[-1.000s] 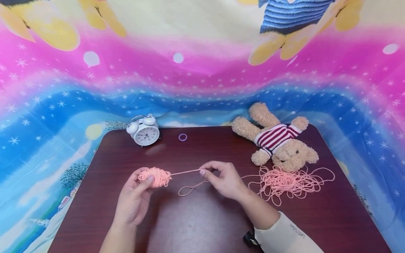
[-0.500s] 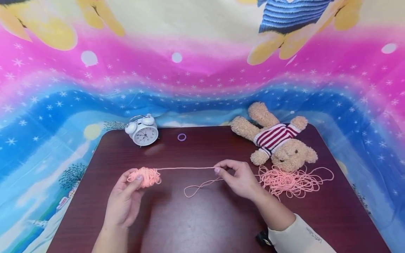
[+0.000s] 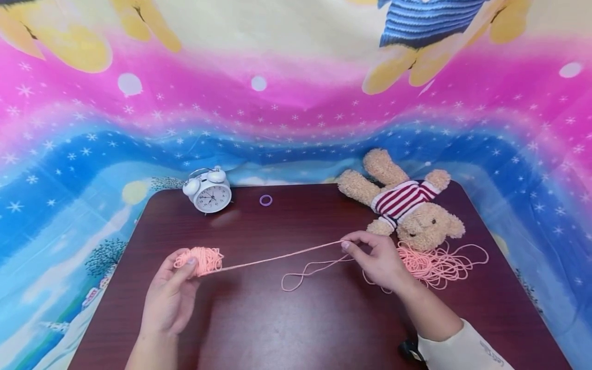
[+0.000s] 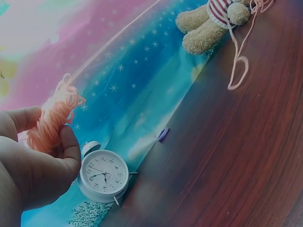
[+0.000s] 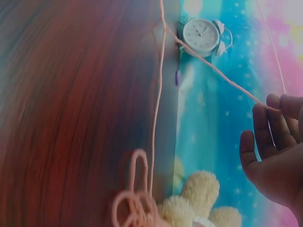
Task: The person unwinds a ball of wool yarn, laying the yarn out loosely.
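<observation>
My left hand (image 3: 171,298) grips a wound bundle of peach yarn (image 3: 203,261) between thumb and fingers, seen also in the left wrist view as a yarn bundle (image 4: 52,123). From the bundle a taut strand (image 3: 277,257) runs right, rising to my right hand (image 3: 374,257), which pinches it between thumb and forefinger. Below the right fingertips a slack loop of yarn (image 3: 292,289) hangs over the table. A loose tangle of the same yarn (image 3: 435,264) lies to the right, partly hidden by the right hand.
A white alarm clock (image 3: 213,198) stands at the back left of the dark wooden table (image 3: 277,329). Beside it lies a purple ring (image 3: 265,200). A teddy bear (image 3: 404,203) in a striped top lies at the back right, its head against the yarn tangle. Patterned cloth (image 3: 296,118) surrounds the table.
My right hand has moved right, drawing out a longer strand, and now overlaps part of the tangle. My left hand has shifted left with the bundle. The slack loop has moved right.
</observation>
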The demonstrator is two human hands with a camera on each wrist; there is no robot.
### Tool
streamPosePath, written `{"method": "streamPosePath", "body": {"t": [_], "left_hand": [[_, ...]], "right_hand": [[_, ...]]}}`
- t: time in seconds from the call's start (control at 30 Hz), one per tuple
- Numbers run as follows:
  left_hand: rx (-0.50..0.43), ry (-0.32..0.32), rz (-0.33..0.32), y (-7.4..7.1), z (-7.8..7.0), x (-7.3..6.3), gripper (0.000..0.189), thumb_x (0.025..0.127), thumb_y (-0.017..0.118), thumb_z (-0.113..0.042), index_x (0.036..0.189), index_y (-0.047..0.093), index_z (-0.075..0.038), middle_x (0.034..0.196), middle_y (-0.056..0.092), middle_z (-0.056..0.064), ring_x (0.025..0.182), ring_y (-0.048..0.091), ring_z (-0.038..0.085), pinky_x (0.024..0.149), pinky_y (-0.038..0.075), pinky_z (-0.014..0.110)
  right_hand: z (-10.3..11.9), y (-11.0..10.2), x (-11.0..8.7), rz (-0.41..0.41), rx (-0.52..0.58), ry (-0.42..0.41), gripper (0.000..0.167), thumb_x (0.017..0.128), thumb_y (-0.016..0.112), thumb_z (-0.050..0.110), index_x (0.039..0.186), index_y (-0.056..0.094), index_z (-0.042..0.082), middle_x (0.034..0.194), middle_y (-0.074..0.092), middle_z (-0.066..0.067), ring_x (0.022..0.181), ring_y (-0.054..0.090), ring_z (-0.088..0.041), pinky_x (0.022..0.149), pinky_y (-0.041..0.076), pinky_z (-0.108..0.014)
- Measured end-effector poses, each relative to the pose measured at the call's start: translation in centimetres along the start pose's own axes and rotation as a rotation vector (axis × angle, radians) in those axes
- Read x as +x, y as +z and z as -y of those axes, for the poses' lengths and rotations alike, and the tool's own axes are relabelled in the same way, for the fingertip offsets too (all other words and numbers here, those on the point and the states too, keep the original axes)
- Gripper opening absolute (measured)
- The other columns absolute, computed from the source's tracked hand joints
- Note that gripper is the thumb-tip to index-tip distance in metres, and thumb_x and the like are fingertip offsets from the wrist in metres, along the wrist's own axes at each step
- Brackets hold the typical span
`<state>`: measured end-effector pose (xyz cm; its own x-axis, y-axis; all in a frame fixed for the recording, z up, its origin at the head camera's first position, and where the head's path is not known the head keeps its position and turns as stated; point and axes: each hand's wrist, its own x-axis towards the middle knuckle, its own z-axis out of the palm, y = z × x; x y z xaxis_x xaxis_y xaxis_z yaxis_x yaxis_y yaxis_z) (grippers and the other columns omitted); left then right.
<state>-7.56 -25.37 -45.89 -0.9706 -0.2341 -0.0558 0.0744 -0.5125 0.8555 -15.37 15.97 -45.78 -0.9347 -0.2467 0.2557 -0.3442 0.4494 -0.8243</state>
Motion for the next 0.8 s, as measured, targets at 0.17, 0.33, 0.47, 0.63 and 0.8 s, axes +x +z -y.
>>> {"method": "streamPosePath", "body": {"t": [0.17, 0.33, 0.47, 0.63, 0.8], "left_hand": [[-0.034, 0.014, 0.008, -0.4, -0.2, -0.1, 0.021, 0.105, 0.051, 0.005, 0.120, 0.057, -0.009, 0.107, 0.065, 0.002, 0.089, 0.067, 0.012, 0.083, 0.056, 0.025], [-0.052, 0.019, 0.008, -0.8, -0.5, -0.1, 0.021, 0.105, 0.051, 0.005, 0.119, 0.059, -0.009, 0.105, 0.065, 0.002, 0.087, 0.066, 0.012, 0.082, 0.055, 0.026], [-0.037, 0.005, -0.009, -1.1, -0.6, -0.1, 0.019, 0.106, 0.051, 0.003, 0.117, 0.059, -0.010, 0.104, 0.065, 0.000, 0.087, 0.065, 0.011, 0.082, 0.056, 0.026], [-0.036, 0.003, -0.006, -1.5, -0.7, -0.1, 0.018, 0.106, 0.051, 0.003, 0.117, 0.059, -0.009, 0.104, 0.066, 0.000, 0.088, 0.067, 0.011, 0.081, 0.056, 0.026], [-0.027, 0.010, 0.001, -1.6, -0.7, -0.2, 0.020, 0.106, 0.051, 0.004, 0.117, 0.060, -0.011, 0.108, 0.067, 0.001, 0.093, 0.068, 0.012, 0.081, 0.056, 0.025]], "right_hand": [[-0.8, -1.6, -0.4, -0.012, -0.051, 0.012, 0.009, 0.098, 0.075, 0.020, 0.105, 0.079, 0.018, 0.088, 0.076, 0.013, 0.082, 0.068, -0.008, 0.073, 0.052, -0.021], [-1.4, -3.1, -0.9, -0.014, -0.098, 0.043, 0.011, 0.099, 0.074, 0.021, 0.108, 0.079, 0.018, 0.093, 0.077, 0.010, 0.086, 0.071, -0.009, 0.074, 0.053, -0.021], [-1.8, -4.3, -1.4, -0.019, -0.102, 0.076, 0.012, 0.099, 0.073, 0.020, 0.110, 0.078, 0.016, 0.092, 0.078, 0.008, 0.085, 0.072, -0.010, 0.071, 0.055, -0.023], [-2.3, -5.5, -1.9, -0.045, -0.133, 0.103, 0.012, 0.100, 0.072, 0.021, 0.109, 0.078, 0.015, 0.092, 0.077, 0.005, 0.080, 0.068, -0.012, 0.065, 0.054, -0.025], [-2.6, -6.5, -2.0, -0.059, -0.159, 0.119, 0.016, 0.100, 0.072, 0.023, 0.108, 0.078, 0.011, 0.096, 0.078, 0.002, 0.085, 0.069, -0.008, 0.070, 0.053, -0.021]]}}
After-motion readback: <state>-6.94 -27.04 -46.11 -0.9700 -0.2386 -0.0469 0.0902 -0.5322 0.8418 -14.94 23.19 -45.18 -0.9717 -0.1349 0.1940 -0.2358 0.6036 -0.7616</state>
